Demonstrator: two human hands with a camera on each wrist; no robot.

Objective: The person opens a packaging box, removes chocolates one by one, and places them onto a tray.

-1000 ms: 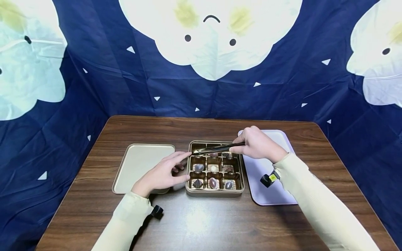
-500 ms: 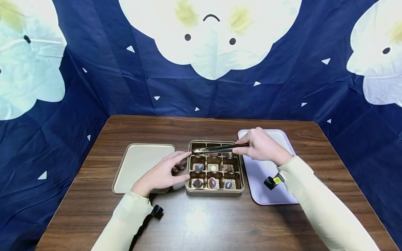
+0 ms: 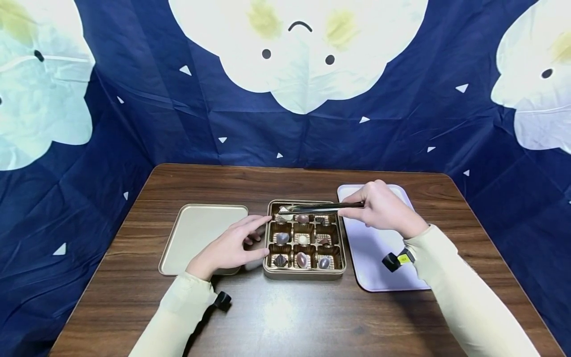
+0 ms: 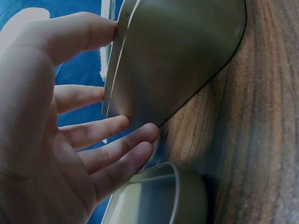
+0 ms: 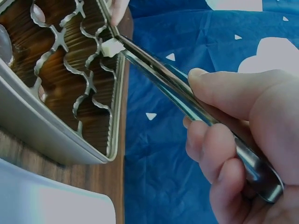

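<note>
Tongs gripped by the right hand partly hide one white chocolate (left hand spread against box).

I can't read a single word or number from where I stand. The nearest thing to a label is a small yellow patch on the black device by the person's right cuff; any marking there is too small to make out.

Pale cream long sleeves
The person wears a small black camera at each wrist, a yellow patch beside the right one.
</note>
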